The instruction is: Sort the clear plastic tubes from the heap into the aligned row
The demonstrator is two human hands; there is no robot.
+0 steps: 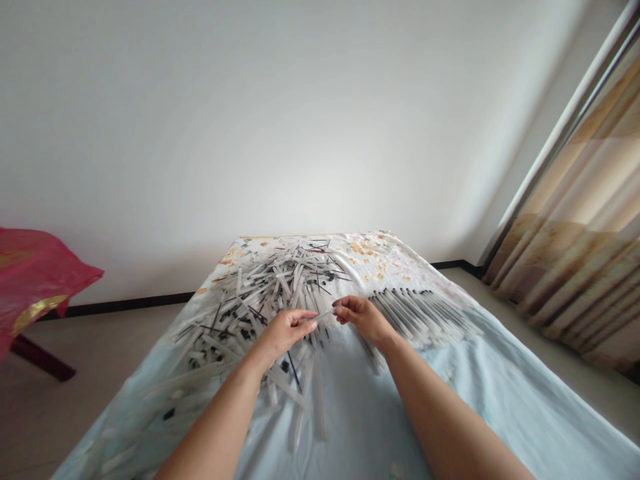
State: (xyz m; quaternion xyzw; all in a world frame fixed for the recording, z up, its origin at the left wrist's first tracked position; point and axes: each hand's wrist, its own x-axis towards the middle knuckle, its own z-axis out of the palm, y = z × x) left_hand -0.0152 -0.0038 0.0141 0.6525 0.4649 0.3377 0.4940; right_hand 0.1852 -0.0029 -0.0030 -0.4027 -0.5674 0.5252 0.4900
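Observation:
Between the fingertips of both hands I hold one clear plastic pen tube [325, 315]. My left hand [285, 331] pinches its left end and my right hand [361, 315] pinches its right end, both closed. Under and left of my hands lies a big loose heap of clear pen tubes and thin black refills [260, 293] on a pale blue cloth [450, 393] with a flower print at the far end. To the right of my right hand lies a tidy row of pens [420, 310] side by side.
The cloth covers a long table that runs away from me towards a white wall [250, 133]. A red cloth [35, 273] over a dark-legged piece of furniture stands at the left. Beige striped curtains [585, 247] hang at the right.

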